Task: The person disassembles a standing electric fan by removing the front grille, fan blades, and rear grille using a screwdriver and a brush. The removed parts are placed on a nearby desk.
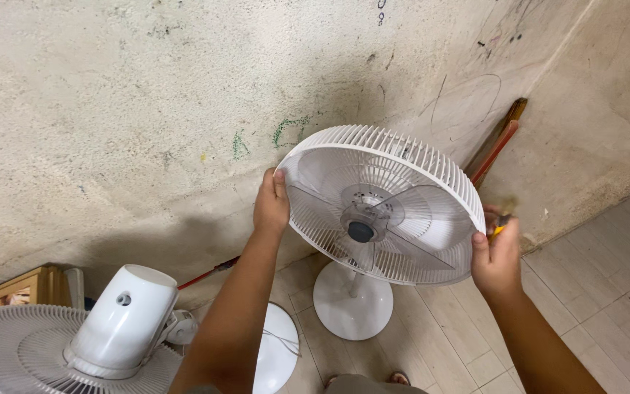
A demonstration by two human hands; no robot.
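Head view: the fingers [280, 177] of the left hand [271, 206] curl over the left rim of a white fan grille [384, 201], gripping it, with the thumb toward the front of the cage. The right hand [496, 257] is closed on the grille's right rim and also pins a small yellow-handled tool [501, 222] against it; the tool's tip is blurred. Between the two hands the round grille is tilted, its open face turned toward the camera, so the pale blades [410, 219] and the dark hub [361, 231] show inside. It sits on a white pole above a round white base [352, 300] on the pale tiled floor [592, 292], close to the stained concrete wall [147, 109]. A red-and-wood stick [497, 142] leans in the wall corner behind the grille. At lower left a second white fan [103, 335] lies with its motor housing up, beside a wooden crate [20, 288].
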